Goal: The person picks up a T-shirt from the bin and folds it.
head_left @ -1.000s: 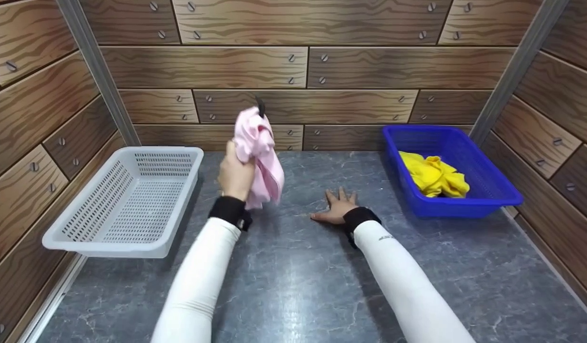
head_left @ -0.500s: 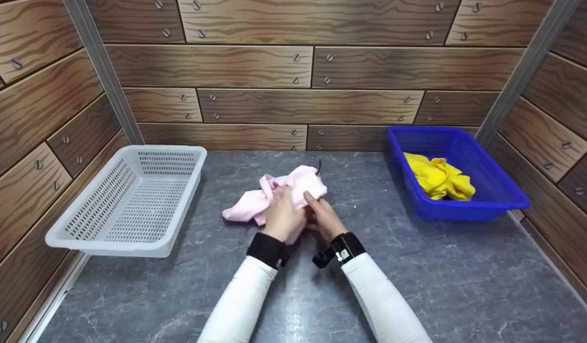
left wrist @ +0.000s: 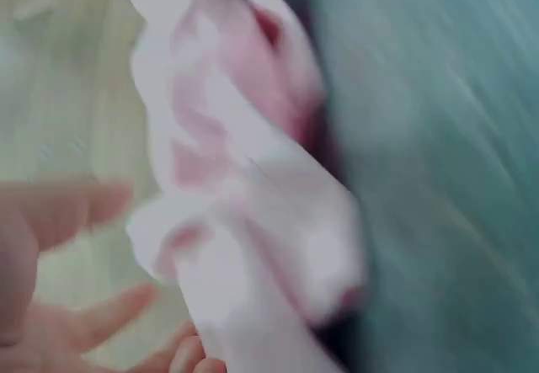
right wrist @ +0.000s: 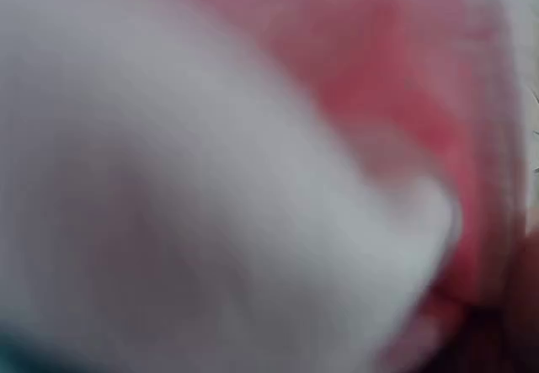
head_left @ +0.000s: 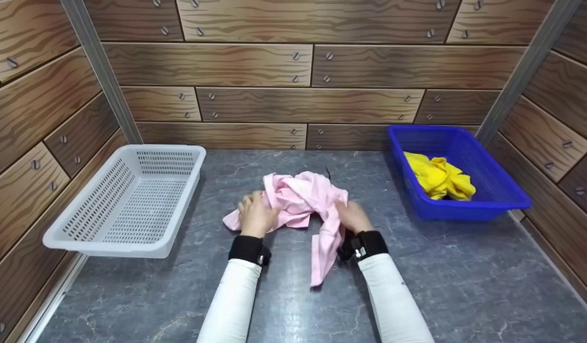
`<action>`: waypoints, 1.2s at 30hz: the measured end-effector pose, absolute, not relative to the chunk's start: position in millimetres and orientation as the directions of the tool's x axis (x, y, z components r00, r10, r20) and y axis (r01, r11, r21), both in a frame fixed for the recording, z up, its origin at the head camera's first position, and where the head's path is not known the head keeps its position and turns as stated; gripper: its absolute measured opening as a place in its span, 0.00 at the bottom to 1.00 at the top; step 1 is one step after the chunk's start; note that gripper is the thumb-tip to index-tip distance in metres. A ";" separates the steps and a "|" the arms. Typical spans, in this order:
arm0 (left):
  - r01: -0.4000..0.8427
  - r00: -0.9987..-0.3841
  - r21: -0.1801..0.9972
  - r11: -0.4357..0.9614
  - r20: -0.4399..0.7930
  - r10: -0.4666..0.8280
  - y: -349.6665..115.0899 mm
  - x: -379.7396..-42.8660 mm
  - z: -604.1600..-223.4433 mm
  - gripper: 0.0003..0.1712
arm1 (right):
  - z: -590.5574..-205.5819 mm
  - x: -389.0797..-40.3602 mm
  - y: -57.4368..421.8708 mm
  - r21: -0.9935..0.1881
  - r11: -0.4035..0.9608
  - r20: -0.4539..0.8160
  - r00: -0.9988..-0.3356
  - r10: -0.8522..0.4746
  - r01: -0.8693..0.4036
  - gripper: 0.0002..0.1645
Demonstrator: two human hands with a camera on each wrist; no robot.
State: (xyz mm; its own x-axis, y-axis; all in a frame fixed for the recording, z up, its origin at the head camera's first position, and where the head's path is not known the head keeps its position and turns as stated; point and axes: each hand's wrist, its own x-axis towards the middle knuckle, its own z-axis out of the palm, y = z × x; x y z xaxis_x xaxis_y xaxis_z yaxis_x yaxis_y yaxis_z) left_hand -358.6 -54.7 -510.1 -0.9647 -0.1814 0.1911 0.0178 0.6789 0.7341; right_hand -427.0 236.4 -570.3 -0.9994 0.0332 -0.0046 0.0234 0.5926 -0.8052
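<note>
A crumpled pink cloth (head_left: 305, 190) lies on the dark table between the two hands, one long strip of it trailing toward the front. A thin black cord shows at its back edge. On its left side rests the left hand (head_left: 256, 215), whose fingers are spread in the left wrist view, with the cloth (left wrist: 244, 179) beside them. At the right side the right hand (head_left: 354, 216) grips the cloth, its fingertips hidden in the folds. Blurred pink fabric (right wrist: 210, 154) fills most of the right wrist view.
A white perforated basket (head_left: 184, 200) stands at the left. At the right is a blue basket (head_left: 498, 186) with a yellow cloth (head_left: 438, 177) in it. Wood-patterned walls (head_left: 255, 66) enclose the table (head_left: 145, 295) at the back and sides.
The left hand held the pink cloth up in the air, then brought it down onto the table. The right hand left the tabletop and joined it; now the hands have moved apart, spreading the cloth.
</note>
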 end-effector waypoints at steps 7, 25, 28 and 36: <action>-0.130 -0.988 0.651 0.748 -0.020 -0.153 -93.1 -385.6 -542.1 0.28 | -590.1 -454.2 302.1 -0.786 0.618 0.097 -0.985 0.144 0.013 0.23; 0.225 -0.882 0.925 0.306 0.327 -0.340 -148.8 -432.6 -566.4 0.10 | -542.2 -401.2 332.0 -0.787 0.602 0.128 -0.920 0.370 0.133 0.28; 0.326 -0.917 0.890 0.320 0.379 -0.123 -126.1 -401.4 -528.2 0.13 | -536.6 -406.6 315.7 -0.834 0.551 0.228 -0.915 0.333 -0.007 0.28; 0.461 -0.869 0.819 0.342 0.339 0.360 -80.1 -325.8 -435.2 0.20 | -455.5 -359.1 183.1 -0.726 0.463 0.406 -0.860 -0.308 -0.508 0.33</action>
State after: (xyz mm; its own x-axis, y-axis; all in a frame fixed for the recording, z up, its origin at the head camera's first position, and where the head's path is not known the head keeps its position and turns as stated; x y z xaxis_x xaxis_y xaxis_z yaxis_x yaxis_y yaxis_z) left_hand -325.8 -80.1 -435.2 -0.8690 0.3599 0.3395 0.4614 0.3419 0.8187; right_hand -359.1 183.1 -455.5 -0.8605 -0.3075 0.4062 -0.5083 0.4633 -0.7259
